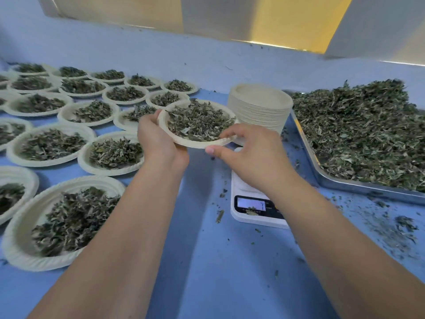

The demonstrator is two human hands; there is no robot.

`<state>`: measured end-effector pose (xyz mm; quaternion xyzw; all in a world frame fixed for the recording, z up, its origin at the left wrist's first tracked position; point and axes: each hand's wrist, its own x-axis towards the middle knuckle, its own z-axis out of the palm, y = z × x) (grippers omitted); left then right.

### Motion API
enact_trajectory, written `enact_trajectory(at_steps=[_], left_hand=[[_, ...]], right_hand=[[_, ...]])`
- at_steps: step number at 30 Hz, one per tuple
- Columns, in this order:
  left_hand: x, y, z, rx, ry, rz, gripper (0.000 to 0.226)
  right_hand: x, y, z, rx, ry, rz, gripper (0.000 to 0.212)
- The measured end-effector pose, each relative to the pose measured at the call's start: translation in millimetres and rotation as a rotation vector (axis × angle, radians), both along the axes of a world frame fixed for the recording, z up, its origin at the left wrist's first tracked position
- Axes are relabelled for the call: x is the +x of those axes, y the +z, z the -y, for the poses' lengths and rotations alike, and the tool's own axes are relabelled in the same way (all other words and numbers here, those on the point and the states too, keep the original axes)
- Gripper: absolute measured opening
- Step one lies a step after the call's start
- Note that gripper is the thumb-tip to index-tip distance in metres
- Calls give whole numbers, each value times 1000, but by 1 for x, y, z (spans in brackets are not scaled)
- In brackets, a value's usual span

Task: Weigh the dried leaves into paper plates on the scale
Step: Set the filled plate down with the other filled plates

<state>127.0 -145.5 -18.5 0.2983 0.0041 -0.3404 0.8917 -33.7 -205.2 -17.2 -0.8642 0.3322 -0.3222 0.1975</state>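
A herb-portioning workroom is indicated: rows of leaf-filled paper plates (pixel 46 162) are laid out left of the scale (pixel 243 189), empty plates (pixel 259 111) are stacked behind it, a leaf-heaped steel tray (pixel 345 184) to its right.

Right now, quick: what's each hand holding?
Left hand: grips the left rim of the filled paper plate.
Right hand: pinches the same plate's near rim.

- We get soft, even, bluish light, and a warm yellow glow on the panels (pixel 287 19) up top.
- A faint shadow falls across the blue table (pixel 207 272).
- Wide-angle bending stretches the edges, and the near plate (pixel 23 245) smears.
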Motion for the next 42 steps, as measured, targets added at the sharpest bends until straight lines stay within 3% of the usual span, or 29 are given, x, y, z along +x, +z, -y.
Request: enact_trajectory(at_steps=[4,10,17,21,24,33,42], left_hand=[[9,4,20,-127,43,-114,30],[18,-6,73,-58,-66,-220,32],[54,-14,118,-139,-129,-277,54],[61,-24,128,-60,-67,-264,32],[68,-29,129,-39,-13,-251,44],[79,-28,131,-16,12,-269,40],[85,-31,134,-63,-45,-320,37]], right_hand=[[64,7,16,-25,-21,63,42],[154,3,68,32,-129,96,41],[223,-12,140,178,-254,143,40],[243,-23,175,281,-364,149,40],[253,-26,195,305,-414,150,36],[263,-36,228,374,-520,16,45],[267,-29,227,375,-416,-75,45]])
